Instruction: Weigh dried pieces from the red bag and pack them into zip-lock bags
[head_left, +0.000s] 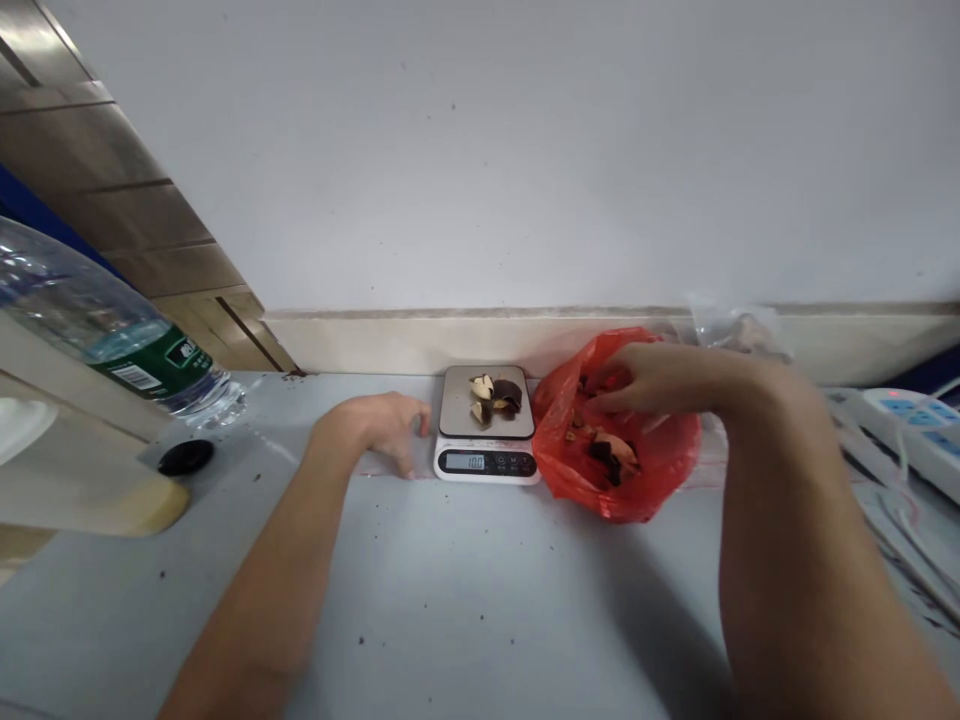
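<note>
A small white digital scale (486, 460) stands against the wall, its display reading 10.0. Several dark-skinned, pale-fleshed dried pieces (495, 397), perhaps dried mushroom or peel, lie on its metal plate. To the left of the scale, my left hand (386, 430) rests by the counter with thumb and fingers apart, above a clear plastic strip or bag. My right hand (630, 380) reaches into an open red plastic bag (622, 500), its thumb and fingertips curled together near the inner left wall. What they hold is hidden. More dried pieces (615, 452) lie inside the bag.
On the left a large water bottle (142, 340) with a green label leans beside a pale container (90, 490) and a black cap (186, 457). A clear bag (739, 330) lies behind the red one. At right are a white device (919, 425) and cables (911, 530). Dark crumbs dot the counter.
</note>
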